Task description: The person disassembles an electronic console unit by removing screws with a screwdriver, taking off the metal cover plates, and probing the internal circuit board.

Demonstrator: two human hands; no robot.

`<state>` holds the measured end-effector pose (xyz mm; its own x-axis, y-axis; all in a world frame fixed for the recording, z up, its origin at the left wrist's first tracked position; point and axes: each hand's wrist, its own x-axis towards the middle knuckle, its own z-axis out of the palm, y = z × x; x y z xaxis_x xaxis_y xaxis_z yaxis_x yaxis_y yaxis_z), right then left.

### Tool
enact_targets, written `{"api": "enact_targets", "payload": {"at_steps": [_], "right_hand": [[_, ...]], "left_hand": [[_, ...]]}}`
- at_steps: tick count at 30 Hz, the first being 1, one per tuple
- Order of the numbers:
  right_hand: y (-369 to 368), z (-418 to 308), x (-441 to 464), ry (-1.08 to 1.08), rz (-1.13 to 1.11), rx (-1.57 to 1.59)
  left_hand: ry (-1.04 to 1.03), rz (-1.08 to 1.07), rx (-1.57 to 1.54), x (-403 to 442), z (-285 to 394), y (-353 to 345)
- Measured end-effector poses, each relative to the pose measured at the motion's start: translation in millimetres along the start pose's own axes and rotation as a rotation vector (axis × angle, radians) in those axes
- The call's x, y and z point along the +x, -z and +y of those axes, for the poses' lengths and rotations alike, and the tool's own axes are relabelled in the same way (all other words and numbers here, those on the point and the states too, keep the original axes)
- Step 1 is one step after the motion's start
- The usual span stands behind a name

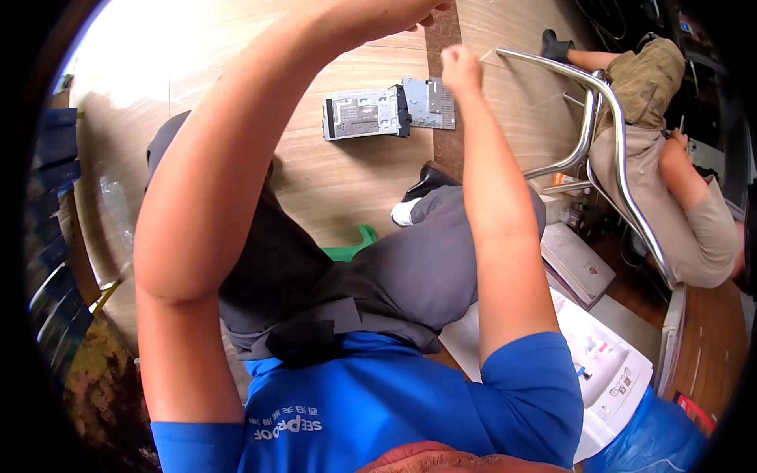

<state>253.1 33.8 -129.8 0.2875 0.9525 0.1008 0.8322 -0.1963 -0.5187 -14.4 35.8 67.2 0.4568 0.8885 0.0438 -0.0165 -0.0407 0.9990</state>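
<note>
My left hand (419, 14) is at the top edge of the view, partly cut off, with its visible fingers curled. Below and to the right of it, my right hand (463, 69) is closed in a fist-like pinch. A thin pale sliver shows beside its fingers, too small to name. Whatever either hand holds is hidden. On the floor beneath them lies a silver metal-cased electronic unit (365, 114) with a black end. A flat perforated metal plate (430, 102) lies against that end, close to my right hand. Neither hand touches the unit.
A chrome tubular chair frame (619, 150) stands at the right, with another person (662, 173) seated beyond it. Green plastic (352, 246) shows between my legs. A white appliance (603, 370) is near my right elbow. Blue boxes (55, 173) line the left side.
</note>
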Motion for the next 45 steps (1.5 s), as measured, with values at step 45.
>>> {"api": "enact_targets", "payload": {"at_steps": [45], "right_hand": [[-8,68,-25,-0.212,-0.087,0.112]], "left_hand": [[-0.123,0.167,0.122,22,-34,19]]}}
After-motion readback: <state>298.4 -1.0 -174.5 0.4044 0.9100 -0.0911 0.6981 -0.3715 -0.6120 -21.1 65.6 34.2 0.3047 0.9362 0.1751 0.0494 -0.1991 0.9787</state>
